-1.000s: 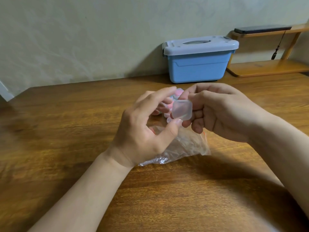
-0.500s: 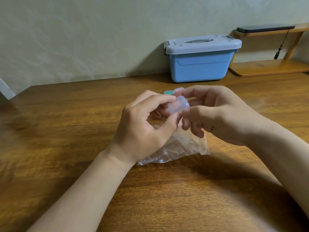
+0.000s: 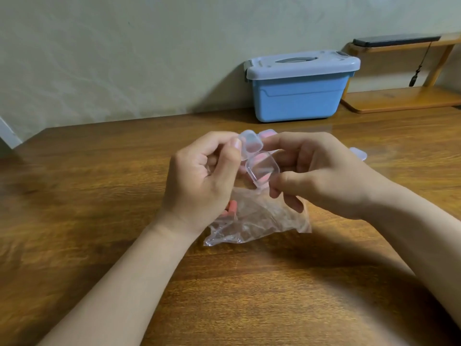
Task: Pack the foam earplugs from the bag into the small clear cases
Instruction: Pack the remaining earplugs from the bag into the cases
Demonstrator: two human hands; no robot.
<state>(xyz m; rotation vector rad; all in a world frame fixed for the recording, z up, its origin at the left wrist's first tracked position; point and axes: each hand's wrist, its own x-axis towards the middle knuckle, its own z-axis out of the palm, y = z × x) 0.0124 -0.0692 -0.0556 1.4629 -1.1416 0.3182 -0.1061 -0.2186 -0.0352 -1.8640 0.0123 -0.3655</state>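
Head view, the only one.

- Small clear hinged plastic case [image 3: 261,168] is held in the air over the brown wooden table [image 3: 99,196], lid swung open and tilted up to the left.
- Left hand [image 3: 204,178]: thumb and curled fingers pinch the lid edge.
- Right hand [image 3: 321,176]: thumb and fingers grip the base from the right.
- Pink shows through the base. Likely foam, but it may be fingers seen through the plastic; cannot tell.
- Crumpled clear plastic bag [image 3: 259,218] lies on the table directly below both hands. One pink-orange foam earplug [image 3: 232,207] is visible inside, near the left wrist.
- Two more small clear cases rest further back: one with pink contents [image 3: 268,133] just behind the fingers, one [image 3: 358,153] to the right.

Risks, as I judge them:
- The base is tilted and open, so any plug inside could roll out.
- Compressed foam springs back and may stop the lid from latching.
- Opposed pulls on lid and base could strain the thin hinge.
- The slick case may slip from the fingertip pinch.
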